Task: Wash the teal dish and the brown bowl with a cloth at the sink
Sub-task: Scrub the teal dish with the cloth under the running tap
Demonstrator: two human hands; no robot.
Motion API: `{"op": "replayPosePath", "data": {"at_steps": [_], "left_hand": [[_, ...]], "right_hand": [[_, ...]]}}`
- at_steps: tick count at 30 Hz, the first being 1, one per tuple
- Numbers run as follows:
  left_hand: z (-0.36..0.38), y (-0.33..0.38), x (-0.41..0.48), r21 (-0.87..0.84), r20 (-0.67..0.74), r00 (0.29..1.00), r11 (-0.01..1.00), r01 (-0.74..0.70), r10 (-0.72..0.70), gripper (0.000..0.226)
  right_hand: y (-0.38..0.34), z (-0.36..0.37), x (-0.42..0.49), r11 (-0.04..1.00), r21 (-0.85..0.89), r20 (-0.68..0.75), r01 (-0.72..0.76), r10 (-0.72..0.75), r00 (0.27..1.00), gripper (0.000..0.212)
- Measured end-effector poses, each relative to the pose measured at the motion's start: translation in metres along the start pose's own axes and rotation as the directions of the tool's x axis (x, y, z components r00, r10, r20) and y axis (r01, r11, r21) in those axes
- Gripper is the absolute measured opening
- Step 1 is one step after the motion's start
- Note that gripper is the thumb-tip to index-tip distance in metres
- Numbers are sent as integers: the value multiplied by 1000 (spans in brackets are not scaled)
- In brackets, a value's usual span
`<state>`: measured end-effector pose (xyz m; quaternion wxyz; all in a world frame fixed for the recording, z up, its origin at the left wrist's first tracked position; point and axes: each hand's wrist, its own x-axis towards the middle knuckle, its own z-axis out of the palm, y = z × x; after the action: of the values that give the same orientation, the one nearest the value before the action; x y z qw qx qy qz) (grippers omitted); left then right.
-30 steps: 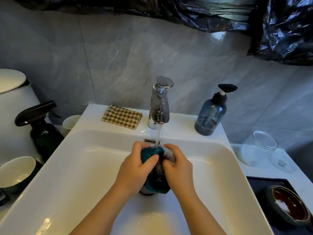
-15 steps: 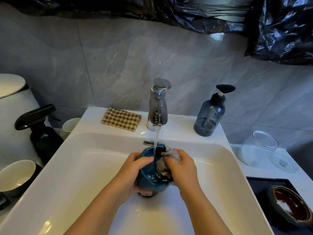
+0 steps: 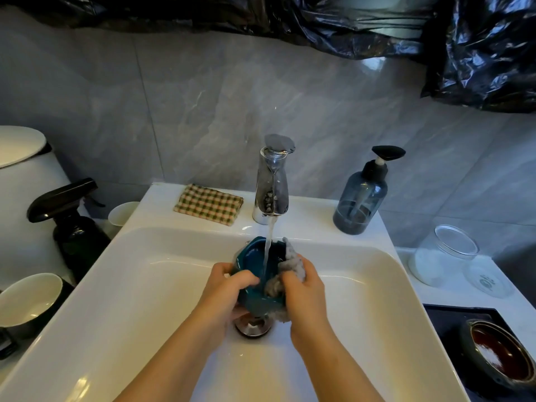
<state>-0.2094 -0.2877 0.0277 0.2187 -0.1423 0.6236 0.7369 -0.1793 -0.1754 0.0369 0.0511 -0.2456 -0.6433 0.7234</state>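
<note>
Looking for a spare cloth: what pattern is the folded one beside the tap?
The folded cloth is checked green, red and cream; head view.

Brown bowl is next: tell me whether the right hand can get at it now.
Probably, once freed: the right hand grips the cloth against the dish, but the bowl lies uncovered right of the sink, with nothing between.

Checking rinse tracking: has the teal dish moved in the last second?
Yes. The teal dish has tipped its opening up and shifted back toward the faucet; the stream now runs inside it, and more drain shows below.
</note>
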Motion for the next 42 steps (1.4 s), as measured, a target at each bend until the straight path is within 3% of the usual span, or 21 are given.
{"op": "replayPosePath", "data": {"at_steps": [2, 4, 7, 10, 13, 17, 20, 21, 24, 27, 29, 31, 33, 38, 42], "left_hand": [[-2, 3, -1, 93, 77, 996, 995, 45, -52, 30], [-3, 5, 0, 119, 106, 990, 990, 81, -93, 34], [-3, 7, 2, 141, 97, 995, 990, 6, -20, 16], [-5, 4, 5, 92, -18, 997, 993, -71, 73, 18], [-1, 2, 6, -69, -175, 979, 990, -121, 107, 24], [4, -1, 3, -264, -222, 972, 955, -135, 76, 35], [6, -2, 0, -184, -191, 978, 976, -117, 81, 33], [7, -2, 0, -132, -173, 981, 985, -115, 91, 32], [11, -1, -1, -41, -91, 990, 993, -107, 103, 30], [13, 2, -3, -82, -71, 989, 987, -136, 130, 29], [13, 3, -4, -166, -97, 985, 974, -157, 142, 28], [11, 3, -2, -266, -132, 982, 950, -164, 133, 30], [8, 3, 0, -314, -176, 976, 932, -180, 129, 33], [7, -4, 1, -74, -178, 966, 976, -206, 190, 34], [14, -1, -7, 77, -83, 965, 967, -242, 248, 37]], "right_hand": [[-6, -13, 4, 997, -73, -9, -12, 11, 1000, 33], [-12, -22, 7, 989, -147, 87, -5, 18, 996, 32], [-12, -19, 5, 972, -234, 197, 1, 46, 979, 28], [-5, -7, 0, 994, -80, 169, -79, 92, 981, 24], [4, 4, -3, 995, 96, 203, -28, 8, 979, 35], [18, 24, -10, 996, 16, 203, 87, -88, 975, 62], [14, 21, -5, 997, -34, 105, 68, -64, 992, 34], [9, 15, 1, 1000, 15, 72, 14, -15, 997, 22], [0, -4, 12, 942, 322, 37, -98, 91, 995, 41], [0, -9, 11, 826, 494, 177, -271, 210, 962, 36], [3, -5, 11, 871, 401, 192, -285, 224, 955, 32], [6, 2, 10, 968, 166, 153, -186, 161, 975, 23], [10, 11, 6, 995, 59, 136, -78, 70, 988, 14], [12, 20, -7, 990, -71, 122, 121, -112, 986, 11], [1, -6, 6, 995, 57, 58, -84, 80, 995, 19]]}}
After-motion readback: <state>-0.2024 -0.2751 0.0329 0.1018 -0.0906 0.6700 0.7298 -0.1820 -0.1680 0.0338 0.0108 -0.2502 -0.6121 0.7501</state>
